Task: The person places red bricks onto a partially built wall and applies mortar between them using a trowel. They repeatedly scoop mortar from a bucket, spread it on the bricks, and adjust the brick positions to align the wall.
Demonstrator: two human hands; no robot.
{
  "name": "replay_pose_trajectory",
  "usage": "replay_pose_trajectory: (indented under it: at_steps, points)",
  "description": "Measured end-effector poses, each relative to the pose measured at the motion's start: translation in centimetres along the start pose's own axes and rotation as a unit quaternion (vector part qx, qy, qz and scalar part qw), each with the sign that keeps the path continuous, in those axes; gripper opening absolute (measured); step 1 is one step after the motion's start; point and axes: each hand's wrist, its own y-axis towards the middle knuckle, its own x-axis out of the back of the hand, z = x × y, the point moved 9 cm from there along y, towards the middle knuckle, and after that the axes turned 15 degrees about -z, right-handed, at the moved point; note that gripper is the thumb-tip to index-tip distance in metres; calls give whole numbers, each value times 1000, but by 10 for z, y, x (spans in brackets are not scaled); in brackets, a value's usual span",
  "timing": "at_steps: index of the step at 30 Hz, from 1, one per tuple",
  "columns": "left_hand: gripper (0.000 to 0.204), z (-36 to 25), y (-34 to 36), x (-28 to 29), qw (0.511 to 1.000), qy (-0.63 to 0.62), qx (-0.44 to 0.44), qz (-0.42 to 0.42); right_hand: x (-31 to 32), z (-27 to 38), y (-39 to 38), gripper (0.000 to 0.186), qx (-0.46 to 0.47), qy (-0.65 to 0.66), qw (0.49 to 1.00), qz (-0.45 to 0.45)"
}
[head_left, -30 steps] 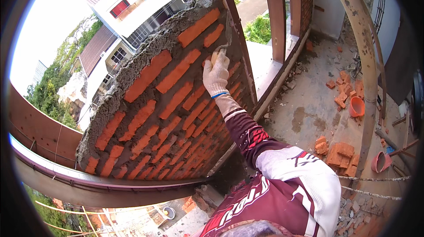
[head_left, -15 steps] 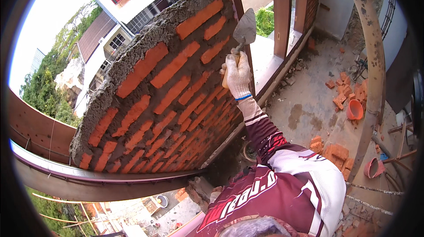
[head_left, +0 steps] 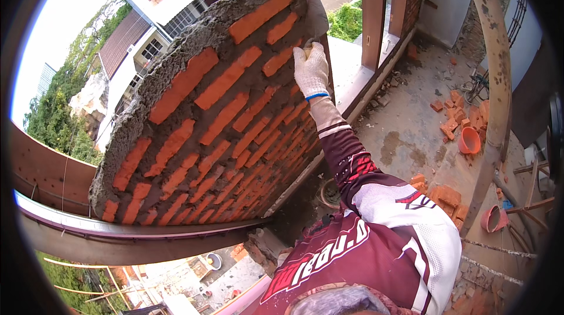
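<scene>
My right hand (head_left: 311, 71), in a pale knit glove with a blue cuff edge, is closed around the handle of a trowel (head_left: 317, 14). The grey blade points up and lies against the right edge of the brick wall (head_left: 226, 118), near its upper corner. Orange bricks with thick grey mortar joints make up this wall, and rough mortar (head_left: 176, 42) covers its top edge. Of my left hand, at most a small pale patch shows beside the maroon shirt; its fingers are hidden.
Brown window frames (head_left: 373, 21) stand right of the wall. A bamboo pole (head_left: 496, 68) rises at the right. Loose bricks (head_left: 447, 200), an orange bucket (head_left: 469, 140) and another tilted bucket (head_left: 494, 218) lie on the floor. Below left, a lower level shows past a beam (head_left: 147, 247).
My right hand has moved slightly left and down, turning the trowel. The blade has gone from standing apart beside the wall to lying along its right edge. The view has shifted slightly.
</scene>
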Motion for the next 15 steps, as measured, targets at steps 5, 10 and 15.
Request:
replay_pose_trajectory:
  at_steps: [5, 10, 15]
  points:
    - [31, 5, 1, 2, 1000, -3, -2, 0, -9, 10, -20, 45, -11, 8, 999, 40]
    - [31, 10, 3, 4, 1000, -1, -5, 2, -14, 18, -65, 46, -256, 235, 921, 178]
    - [31, 18, 5, 13, 1000, 3, -10, 3, 18, 36, -115, 21, -540, 493, 665, 154]
